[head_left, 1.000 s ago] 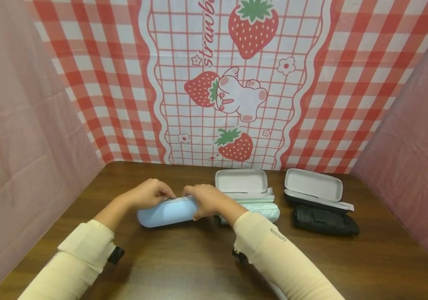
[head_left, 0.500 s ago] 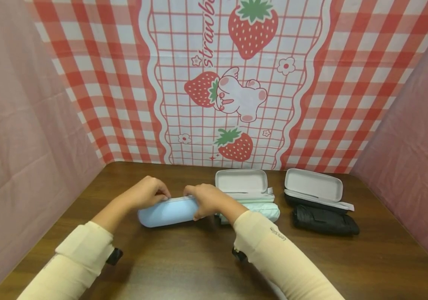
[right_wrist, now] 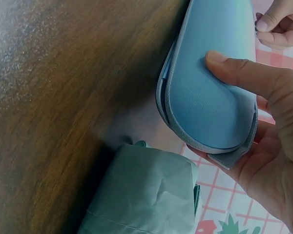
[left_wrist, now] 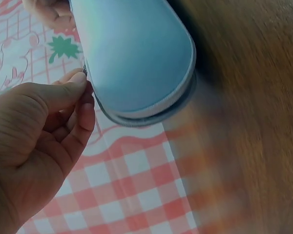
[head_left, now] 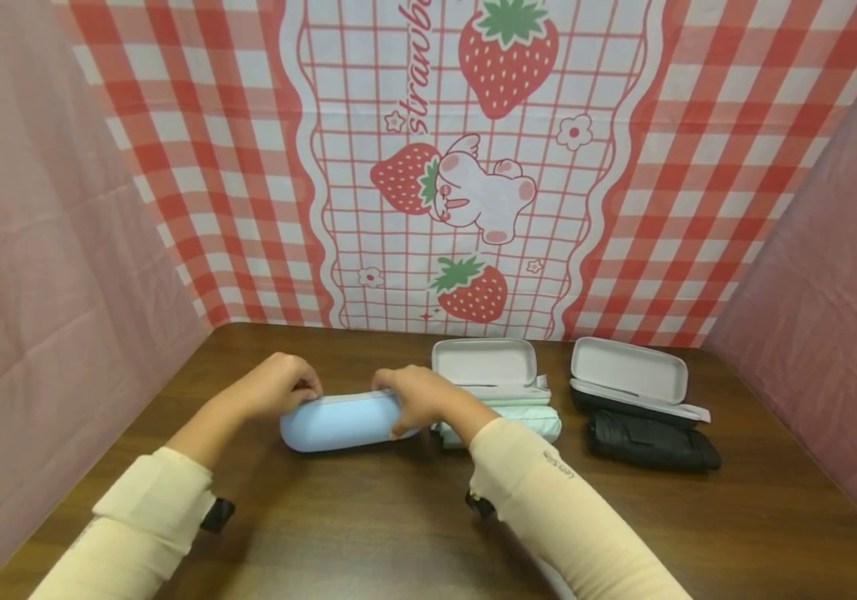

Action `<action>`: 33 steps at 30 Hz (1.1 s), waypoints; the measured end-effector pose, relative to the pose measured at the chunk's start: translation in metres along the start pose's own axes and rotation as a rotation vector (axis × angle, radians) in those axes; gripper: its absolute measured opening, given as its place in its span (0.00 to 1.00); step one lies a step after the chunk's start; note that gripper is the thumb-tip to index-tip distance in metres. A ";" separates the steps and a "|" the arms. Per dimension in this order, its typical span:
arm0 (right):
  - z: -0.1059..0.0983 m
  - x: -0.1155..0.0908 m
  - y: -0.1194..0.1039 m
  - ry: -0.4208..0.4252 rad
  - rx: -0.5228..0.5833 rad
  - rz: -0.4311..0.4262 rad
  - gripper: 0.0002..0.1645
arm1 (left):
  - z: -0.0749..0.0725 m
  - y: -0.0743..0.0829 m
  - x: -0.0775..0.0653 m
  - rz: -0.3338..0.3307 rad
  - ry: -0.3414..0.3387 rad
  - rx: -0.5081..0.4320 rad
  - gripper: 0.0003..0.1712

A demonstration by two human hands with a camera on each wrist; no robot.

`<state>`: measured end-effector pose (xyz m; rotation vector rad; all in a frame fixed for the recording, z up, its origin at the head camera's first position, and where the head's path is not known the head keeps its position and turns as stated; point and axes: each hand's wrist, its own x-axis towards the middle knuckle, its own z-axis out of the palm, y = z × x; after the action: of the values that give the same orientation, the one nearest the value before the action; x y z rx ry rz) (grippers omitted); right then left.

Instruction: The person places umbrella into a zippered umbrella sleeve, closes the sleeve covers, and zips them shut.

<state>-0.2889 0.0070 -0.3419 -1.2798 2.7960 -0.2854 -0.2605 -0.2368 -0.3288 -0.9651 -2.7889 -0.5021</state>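
A light blue zippered case (head_left: 346,422) stands on its edge at the left of the table, its zipper along the upper side. My right hand (head_left: 415,397) grips its right end; in the right wrist view the thumb (right_wrist: 229,68) lies on the smooth face and the other fingers go behind. At the other end, my left hand (head_left: 278,387) pinches a small dark zipper pull (left_wrist: 85,71) between thumb and forefinger. The left wrist view shows a gap along the zipper around the rounded end (left_wrist: 141,117). What the case contains is hidden.
Right of the case lies a mint folded umbrella (head_left: 529,423) before an open mint case (head_left: 484,362). Farther right, a black folded umbrella (head_left: 649,442) lies before an open black case (head_left: 627,372). A strawberry-print cloth (head_left: 473,192) hangs behind the wooden table (head_left: 368,533).
My left hand has moved left along the upper edge of the light blue case, toward its left end. The right hand keeps its hold in nearly the same place.
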 end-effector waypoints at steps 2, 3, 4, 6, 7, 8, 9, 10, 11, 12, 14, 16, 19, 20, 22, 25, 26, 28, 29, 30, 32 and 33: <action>0.000 0.000 0.001 -0.004 -0.002 -0.004 0.37 | -0.001 -0.002 -0.002 -0.027 -0.009 -0.021 0.05; 0.000 0.000 0.001 -0.004 -0.002 -0.006 0.37 | -0.002 -0.003 -0.003 -0.041 -0.013 -0.032 0.05; 0.000 0.000 0.002 -0.005 0.001 -0.007 0.37 | -0.003 -0.003 -0.005 -0.054 -0.019 -0.045 0.05; 0.000 0.000 0.002 -0.008 0.006 -0.010 0.36 | -0.004 -0.005 -0.007 -0.072 -0.026 -0.063 0.05; 0.000 0.000 0.002 -0.009 0.010 -0.011 0.36 | -0.005 -0.006 -0.008 -0.081 -0.028 -0.071 0.05; 0.000 0.000 0.002 -0.011 0.015 -0.011 0.35 | -0.006 -0.007 -0.009 -0.082 -0.028 -0.077 0.05; 0.000 0.000 0.003 -0.013 0.017 -0.010 0.35 | -0.007 -0.009 -0.010 -0.084 -0.028 -0.077 0.06; 0.000 0.000 0.003 -0.014 0.020 -0.007 0.35 | -0.007 -0.010 -0.011 -0.085 -0.026 -0.075 0.06; 0.000 0.000 0.003 -0.016 0.021 -0.003 0.35 | -0.007 -0.012 -0.012 -0.085 -0.023 -0.071 0.06; -0.001 0.000 0.004 -0.018 0.024 0.001 0.36 | -0.008 -0.014 -0.013 -0.087 -0.022 -0.073 0.06; 0.000 0.000 0.004 -0.024 0.029 0.009 0.35 | -0.008 -0.016 -0.015 -0.080 -0.023 -0.075 0.05; 0.000 0.000 0.004 -0.029 0.036 0.014 0.36 | -0.008 -0.019 -0.017 -0.072 -0.020 -0.076 0.05; 0.000 0.001 0.004 -0.037 0.046 0.018 0.36 | -0.008 -0.022 -0.019 -0.059 -0.018 -0.072 0.05; 0.000 0.001 0.004 -0.040 0.052 0.021 0.36 | -0.008 -0.023 -0.019 -0.057 -0.016 -0.071 0.05; 0.001 0.002 0.004 -0.043 0.054 0.026 0.37 | -0.009 -0.025 -0.019 -0.058 -0.015 -0.067 0.05; 0.001 0.003 0.005 -0.044 0.058 0.034 0.37 | -0.009 -0.027 -0.020 -0.061 -0.018 -0.069 0.05; 0.001 0.003 0.005 -0.043 0.058 0.037 0.36 | -0.009 -0.028 -0.020 -0.064 -0.018 -0.071 0.05; 0.000 0.003 0.005 -0.043 0.058 0.041 0.36 | -0.009 -0.030 -0.021 -0.078 -0.020 -0.079 0.05; 0.000 0.003 0.005 -0.044 0.061 0.042 0.36 | -0.009 -0.031 -0.021 -0.085 -0.020 -0.084 0.04; -0.001 0.003 0.005 -0.044 0.063 0.044 0.36 | -0.009 -0.032 -0.022 -0.090 -0.020 -0.090 0.04; -0.002 0.002 0.005 -0.049 0.071 0.051 0.37 | -0.008 -0.035 -0.023 -0.098 -0.018 -0.096 0.04; -0.002 0.002 0.006 -0.053 0.074 0.057 0.37 | -0.007 -0.036 -0.024 -0.107 -0.016 -0.098 0.03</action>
<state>-0.2947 0.0096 -0.3410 -1.1731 2.7443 -0.3439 -0.2641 -0.2797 -0.3372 -0.8450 -2.8652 -0.6546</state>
